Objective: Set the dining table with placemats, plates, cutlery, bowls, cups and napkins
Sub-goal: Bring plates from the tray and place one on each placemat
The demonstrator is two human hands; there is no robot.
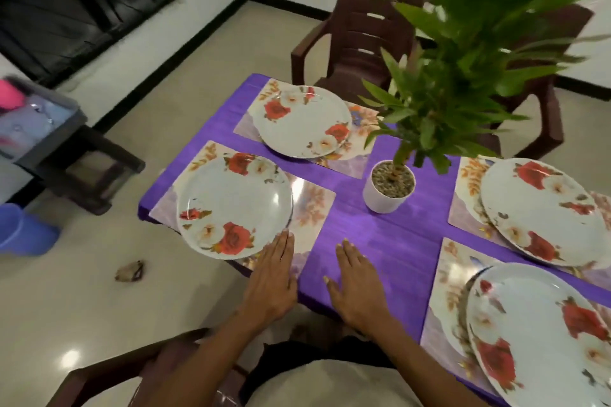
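Four plates [234, 206], four placemats [310, 208], one potted plant [390, 190], perhaps three chairs [370, 26].

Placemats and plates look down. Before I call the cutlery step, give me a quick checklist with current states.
1. Four floral placemats on the purple tablecloth: ok.
2. A rose-patterned white plate on each mat: ok.
3. Near-left plate centred on its mat: not ok, it overhangs the mat's left edge and the table edge.
4. Left hand and right hand free: ok, both flat, holding nothing.
5. Cutlery within reach: cannot tell, none in view.
6. White potted plant clear of the settings: ok.
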